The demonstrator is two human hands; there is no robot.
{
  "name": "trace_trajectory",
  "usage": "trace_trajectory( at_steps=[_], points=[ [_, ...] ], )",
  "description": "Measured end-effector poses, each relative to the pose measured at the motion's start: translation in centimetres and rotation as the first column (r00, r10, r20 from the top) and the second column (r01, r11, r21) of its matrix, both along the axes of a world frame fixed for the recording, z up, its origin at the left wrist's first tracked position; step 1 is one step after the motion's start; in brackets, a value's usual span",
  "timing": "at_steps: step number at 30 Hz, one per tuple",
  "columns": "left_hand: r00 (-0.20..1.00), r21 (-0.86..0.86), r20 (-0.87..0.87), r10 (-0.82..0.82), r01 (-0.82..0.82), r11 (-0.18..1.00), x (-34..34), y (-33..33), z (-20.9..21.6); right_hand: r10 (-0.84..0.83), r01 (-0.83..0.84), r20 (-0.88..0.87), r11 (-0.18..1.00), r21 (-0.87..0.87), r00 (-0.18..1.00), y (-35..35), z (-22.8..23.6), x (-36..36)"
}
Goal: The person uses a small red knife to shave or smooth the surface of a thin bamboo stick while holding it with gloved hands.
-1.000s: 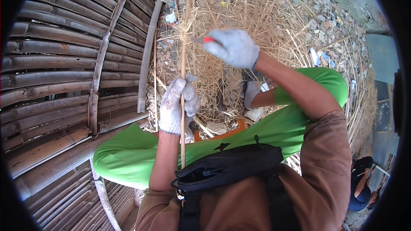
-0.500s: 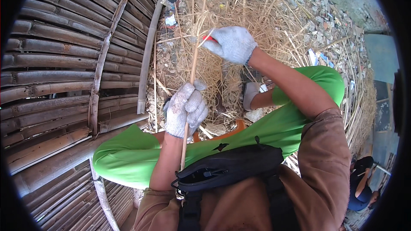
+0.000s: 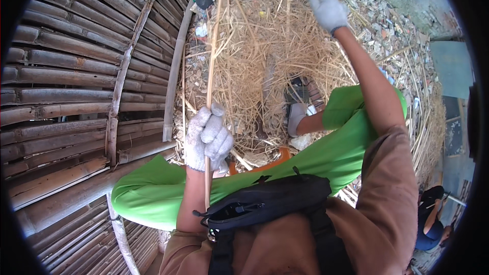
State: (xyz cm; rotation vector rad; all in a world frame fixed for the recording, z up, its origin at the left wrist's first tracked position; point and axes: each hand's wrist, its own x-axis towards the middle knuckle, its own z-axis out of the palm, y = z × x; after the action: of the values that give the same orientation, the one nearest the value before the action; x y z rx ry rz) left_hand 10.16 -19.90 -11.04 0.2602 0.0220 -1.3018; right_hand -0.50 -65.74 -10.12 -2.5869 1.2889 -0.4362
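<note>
left hand (image 3: 208,140): fingers closed round pale strip (image 3: 212,71), above straw litter (image 3: 244,71) | right hand (image 3: 328,11): now well apart, no longer beside strip; finger opening, hold unclear | strip seemingly unworked this instant

Here's the stick (image 3: 211,69), long, thin, pale tan, running up left of centre, leaning slightly right, reaching the top edge.

Right hand (image 3: 329,11) now well apart from the pale strip (image 3: 213,56), farther forward and rightward.
</note>
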Motion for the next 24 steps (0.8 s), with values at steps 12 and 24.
trace_trajectory(
  at_steps=[12,24],
  points=[
    [0.947,-0.193,-0.315,-0.061,-0.001,0.981,-2.0,-1.2,-1.2,0.734,-0.737,0.109,0.676,-0.015,0.671,20.7,-1.1,2.5],
    [0.975,-0.076,-0.217,-0.047,0.032,0.997,-2.5,-0.3,-0.8,0.564,-0.568,-0.174,0.822,0.029,0.807,16.3,-0.5,3.9]
  ],
)
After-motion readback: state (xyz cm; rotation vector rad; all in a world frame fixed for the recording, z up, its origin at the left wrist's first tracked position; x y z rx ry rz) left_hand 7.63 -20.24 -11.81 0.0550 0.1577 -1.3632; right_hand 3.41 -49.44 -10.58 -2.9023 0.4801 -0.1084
